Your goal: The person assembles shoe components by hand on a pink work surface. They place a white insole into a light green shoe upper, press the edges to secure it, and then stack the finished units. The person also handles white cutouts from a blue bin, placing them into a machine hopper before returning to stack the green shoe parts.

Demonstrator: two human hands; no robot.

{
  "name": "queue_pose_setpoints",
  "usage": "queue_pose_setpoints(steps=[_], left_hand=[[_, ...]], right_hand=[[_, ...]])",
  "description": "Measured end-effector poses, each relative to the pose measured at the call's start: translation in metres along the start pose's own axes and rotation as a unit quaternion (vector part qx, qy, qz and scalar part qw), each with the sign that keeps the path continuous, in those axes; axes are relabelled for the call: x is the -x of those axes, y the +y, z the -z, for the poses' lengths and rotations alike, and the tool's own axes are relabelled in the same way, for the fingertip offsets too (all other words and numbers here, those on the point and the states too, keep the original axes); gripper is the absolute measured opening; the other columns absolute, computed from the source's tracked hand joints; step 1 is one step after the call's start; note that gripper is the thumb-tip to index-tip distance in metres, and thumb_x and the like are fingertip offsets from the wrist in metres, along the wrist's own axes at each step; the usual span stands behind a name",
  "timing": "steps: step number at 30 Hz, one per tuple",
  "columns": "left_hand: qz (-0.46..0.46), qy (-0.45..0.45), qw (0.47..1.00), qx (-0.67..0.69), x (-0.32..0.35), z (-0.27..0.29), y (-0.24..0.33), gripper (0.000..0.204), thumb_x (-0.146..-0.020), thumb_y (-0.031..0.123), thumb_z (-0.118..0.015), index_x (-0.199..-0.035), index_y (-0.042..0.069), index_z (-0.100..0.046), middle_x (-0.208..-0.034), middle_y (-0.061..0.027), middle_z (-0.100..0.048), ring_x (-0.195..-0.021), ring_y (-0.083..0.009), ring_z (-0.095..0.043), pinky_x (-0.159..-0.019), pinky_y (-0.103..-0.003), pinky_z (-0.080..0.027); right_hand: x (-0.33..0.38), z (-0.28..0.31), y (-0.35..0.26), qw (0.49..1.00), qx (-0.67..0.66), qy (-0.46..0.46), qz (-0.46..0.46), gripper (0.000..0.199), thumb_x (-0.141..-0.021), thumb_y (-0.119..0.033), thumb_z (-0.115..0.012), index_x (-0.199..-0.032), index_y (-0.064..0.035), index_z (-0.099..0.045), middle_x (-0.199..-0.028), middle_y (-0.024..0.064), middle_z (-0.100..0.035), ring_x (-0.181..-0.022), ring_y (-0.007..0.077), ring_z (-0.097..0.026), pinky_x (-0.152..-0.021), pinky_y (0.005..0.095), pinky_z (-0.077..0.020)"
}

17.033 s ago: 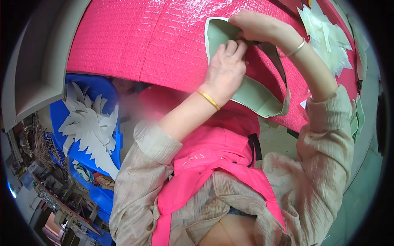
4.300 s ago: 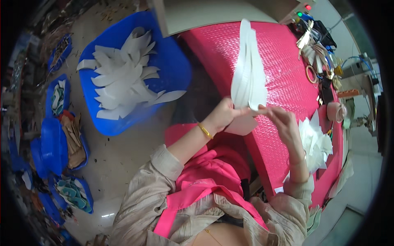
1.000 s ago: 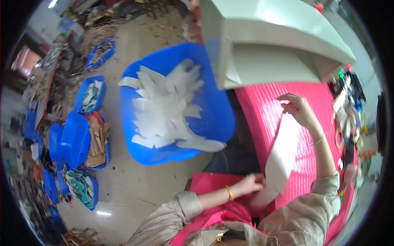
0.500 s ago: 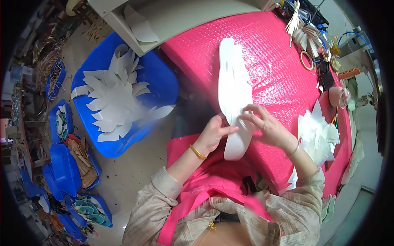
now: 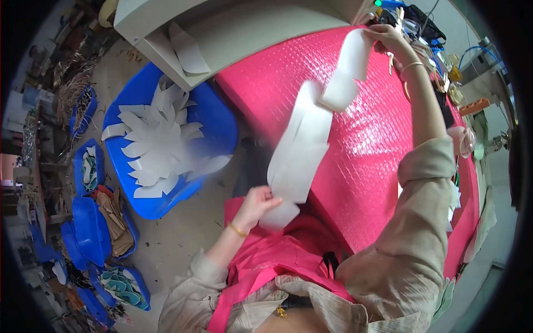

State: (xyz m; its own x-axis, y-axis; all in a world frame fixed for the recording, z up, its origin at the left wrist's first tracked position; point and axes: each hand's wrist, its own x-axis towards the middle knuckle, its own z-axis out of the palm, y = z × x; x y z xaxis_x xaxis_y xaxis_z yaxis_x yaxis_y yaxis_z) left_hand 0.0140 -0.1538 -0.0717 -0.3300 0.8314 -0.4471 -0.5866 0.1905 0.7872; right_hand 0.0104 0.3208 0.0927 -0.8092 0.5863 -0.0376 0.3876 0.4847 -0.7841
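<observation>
A chain of thin, white curved pieces (image 5: 300, 147) stretches diagonally over the pink table cover, overlapping one another. My left hand (image 5: 256, 206) pinches its near end at the table's front edge, where a small white flap hangs over my pink apron. Far across the table, my right hand (image 5: 391, 41) has its fingertips closed on the upper end of a curved white piece (image 5: 351, 69). The lower end of that piece curls beside the top of the others; whether they are joined there, I cannot tell.
On my left a blue tub (image 5: 222, 105) holds a heap of similar white pieces (image 5: 158, 141). Smaller blue bins (image 5: 91, 225) line the floor beyond. A pale shelf unit (image 5: 161, 22) borders the table's far left. Tools and clutter (image 5: 427, 33) crowd the far right edge.
My right hand has swept far forward with a white piece, away from my left hand. My left hand has drawn the near end down and left. The pieces now lie fanned out diagonally.
</observation>
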Motion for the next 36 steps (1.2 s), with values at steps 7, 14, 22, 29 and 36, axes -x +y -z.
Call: queue_pose_setpoints(steps=[7,14,22,29,36], left_hand=[[0.024,0.037,0.999,0.027,0.054,0.043,-0.006,0.022,-0.077,-0.001,-0.061,-0.099,-0.003,-0.060,-0.092,-0.0069,-0.064,-0.081,-0.0102,-0.059,-0.074,-0.024,-0.047],[0.065,0.063,0.995,-0.041,0.048,0.050,-0.030,0.015,-0.079,0.008,-0.061,-0.089,-0.003,-0.061,-0.081,-0.0032,-0.063,-0.076,-0.0092,-0.057,-0.069,-0.023,-0.046],[0.097,0.031,0.993,0.067,0.032,0.045,0.017,0.026,-0.086,0.011,-0.054,-0.108,-0.001,-0.054,-0.098,-0.0044,-0.060,-0.094,-0.0111,-0.053,-0.082,-0.026,-0.043],[0.109,-0.073,0.991,-0.023,0.024,0.069,0.014,0.032,-0.085,0.016,-0.058,-0.111,-0.001,-0.055,-0.103,-0.0037,-0.060,-0.095,-0.0094,-0.052,-0.084,-0.025,-0.042],[0.067,-0.072,0.995,-0.011,0.028,0.068,0.010,0.030,-0.084,0.018,-0.059,-0.107,-0.002,-0.057,-0.097,-0.0057,-0.062,-0.090,-0.0080,-0.053,-0.081,-0.024,-0.043]], right_hand=[[-0.070,-0.003,-0.032,0.989,-0.052,-0.136,0.024,0.030,-0.085,-0.027,-0.058,-0.098,-0.0001,-0.055,-0.066,0.0014,-0.054,-0.046,0.0059,-0.050,-0.041,0.0183,-0.0394],[-0.171,-0.145,-0.142,0.954,0.014,-0.265,0.138,0.025,-0.083,-0.024,-0.057,-0.100,-0.0070,-0.059,-0.064,0.0006,-0.056,-0.047,0.0101,-0.051,-0.046,0.0219,-0.0424],[-0.256,-0.275,-0.171,0.958,0.012,-0.231,0.169,0.023,-0.082,-0.021,-0.056,-0.100,-0.0059,-0.058,-0.068,0.0028,-0.056,-0.051,0.0139,-0.051,-0.047,0.0241,-0.0427],[-0.287,-0.312,-0.185,0.970,0.060,-0.149,0.181,0.022,-0.082,-0.017,-0.056,-0.100,-0.0049,-0.057,-0.071,0.0048,-0.056,-0.055,0.0172,-0.052,-0.049,0.0260,-0.0430],[-0.273,-0.317,-0.180,0.969,0.117,-0.080,0.202,0.022,-0.081,-0.014,-0.055,-0.100,-0.0040,-0.057,-0.075,0.0067,-0.056,-0.058,0.0205,-0.052,-0.050,0.0279,-0.0433]])
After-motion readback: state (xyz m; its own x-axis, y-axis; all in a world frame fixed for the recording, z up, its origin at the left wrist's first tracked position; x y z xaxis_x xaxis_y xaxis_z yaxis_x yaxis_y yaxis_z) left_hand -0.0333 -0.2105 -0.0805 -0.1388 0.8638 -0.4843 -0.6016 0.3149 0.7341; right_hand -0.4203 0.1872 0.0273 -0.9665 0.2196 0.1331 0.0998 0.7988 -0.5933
